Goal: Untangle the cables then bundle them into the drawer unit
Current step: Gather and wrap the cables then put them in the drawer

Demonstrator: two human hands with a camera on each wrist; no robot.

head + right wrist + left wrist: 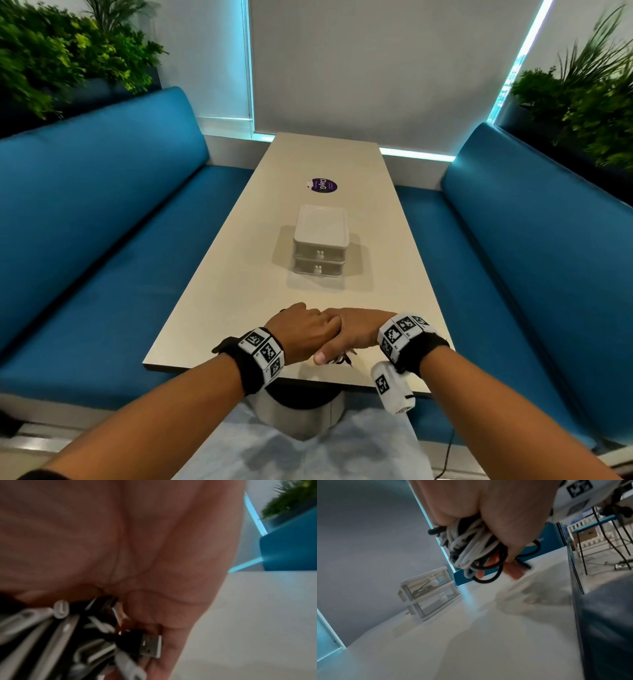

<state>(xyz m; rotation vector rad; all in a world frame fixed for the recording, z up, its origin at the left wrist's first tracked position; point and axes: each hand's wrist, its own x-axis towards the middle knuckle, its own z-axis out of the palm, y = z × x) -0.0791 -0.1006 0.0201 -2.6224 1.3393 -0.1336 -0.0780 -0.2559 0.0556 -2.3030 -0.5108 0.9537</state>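
The cables (471,550) are showing as a white and black tangle, with a silver plug (150,646) on a black one. The drawer unit (321,240) is looking white with clear fronts. The tabletop (239,308) is appearing pale beige, carrying a purple round sticker (322,185). The benches (102,222) are showing teal blue. The wristbands (262,351) are wearing black-and-white square-patterned tags on black straps. The plants (51,58) are showing green.
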